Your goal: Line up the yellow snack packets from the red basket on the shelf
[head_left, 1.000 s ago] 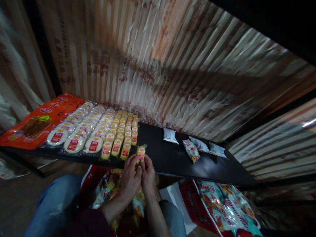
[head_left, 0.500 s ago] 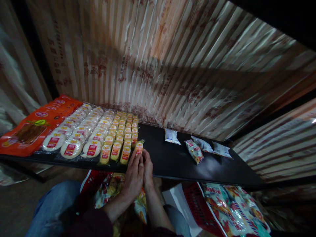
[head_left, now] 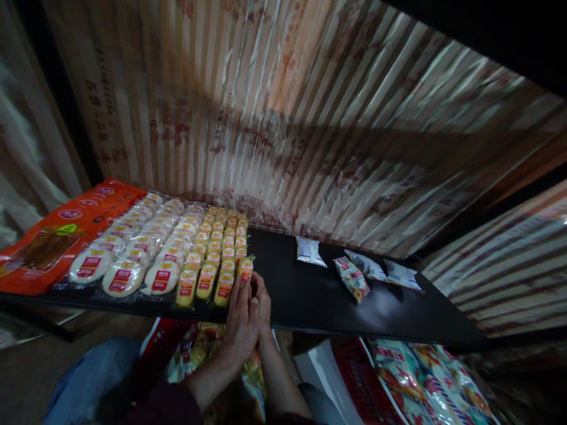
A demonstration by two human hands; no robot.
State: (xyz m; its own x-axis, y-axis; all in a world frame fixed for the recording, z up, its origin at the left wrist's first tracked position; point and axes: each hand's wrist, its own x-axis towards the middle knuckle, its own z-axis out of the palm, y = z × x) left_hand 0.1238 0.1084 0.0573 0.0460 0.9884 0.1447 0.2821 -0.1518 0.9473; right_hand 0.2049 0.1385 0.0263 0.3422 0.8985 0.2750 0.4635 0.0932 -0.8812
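Note:
A small yellow wrapped snack bar (head_left: 245, 270) with an orange-red label stands at the front of the rightmost column of matching bars (head_left: 224, 283). My left hand (head_left: 241, 327) has its fingers pressed together along the bar's lower left side. Close against it, my right hand (head_left: 263, 304) is closed at the bar's lower right, its fingertips partly hidden behind the left hand. To the left lie columns of round white rice crackers (head_left: 163, 276) in clear wrappers with red labels. Beyond them are overlapping orange snack bags (head_left: 46, 248).
The black shelf (head_left: 301, 301) also carries several small snack bags (head_left: 352, 277) at its right. Striped printed sheeting (head_left: 266, 130) hangs behind. Below the shelf edge is a red basket (head_left: 363, 378) filled with snack bags (head_left: 425, 378), and more packets (head_left: 195, 354) lie under my arms.
The snack bar and both hands have shifted slightly left, closer to the end of the rightmost column. The view has tilted a little, so the shelf sits lower in it.

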